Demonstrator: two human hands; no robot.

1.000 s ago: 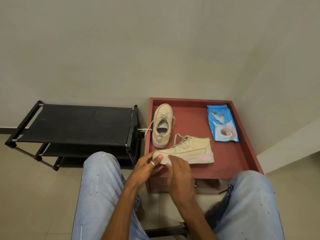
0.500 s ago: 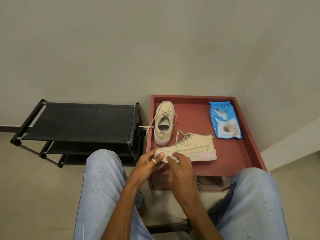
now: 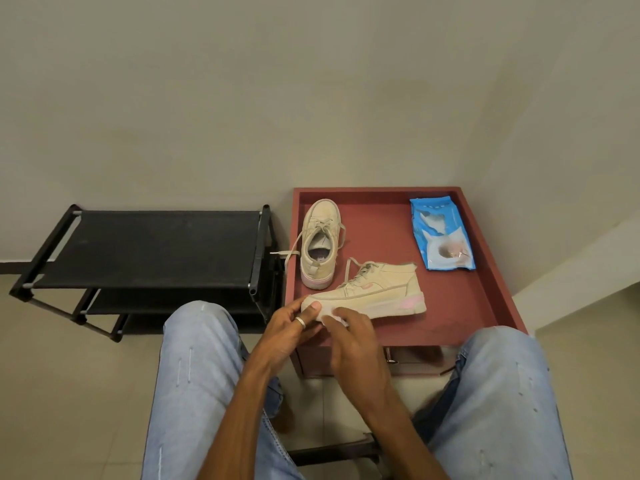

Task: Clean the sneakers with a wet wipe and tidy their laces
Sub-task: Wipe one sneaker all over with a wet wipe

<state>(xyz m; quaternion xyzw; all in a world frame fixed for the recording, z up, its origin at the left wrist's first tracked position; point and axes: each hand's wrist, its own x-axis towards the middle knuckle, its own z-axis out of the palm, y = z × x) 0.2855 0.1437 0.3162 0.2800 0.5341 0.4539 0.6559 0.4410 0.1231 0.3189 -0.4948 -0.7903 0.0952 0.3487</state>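
Observation:
Two beige sneakers with pink heels rest on a red tray-top table (image 3: 460, 306). The near sneaker (image 3: 377, 289) lies sideways, toe pointing left, laces loose. My left hand (image 3: 289, 329) grips its toe, thumb on top. My right hand (image 3: 353, 341) presses a white wet wipe (image 3: 332, 315) against the sole edge near the toe; most of the wipe is hidden under my fingers. The far sneaker (image 3: 320, 244) stands upright with its heel toward me, and one lace trails over the table's left rim.
A blue wet wipe pack (image 3: 441, 233) lies at the table's back right. A black shoe rack (image 3: 149, 251) stands to the left, close to the table. My knees in light jeans flank the table front. A pale wall rises behind, a corner at right.
My right hand has slid slightly along the sneaker's sole edge near the toe with the wipe. The camera view shifted a little; sneakers and pack stay put.

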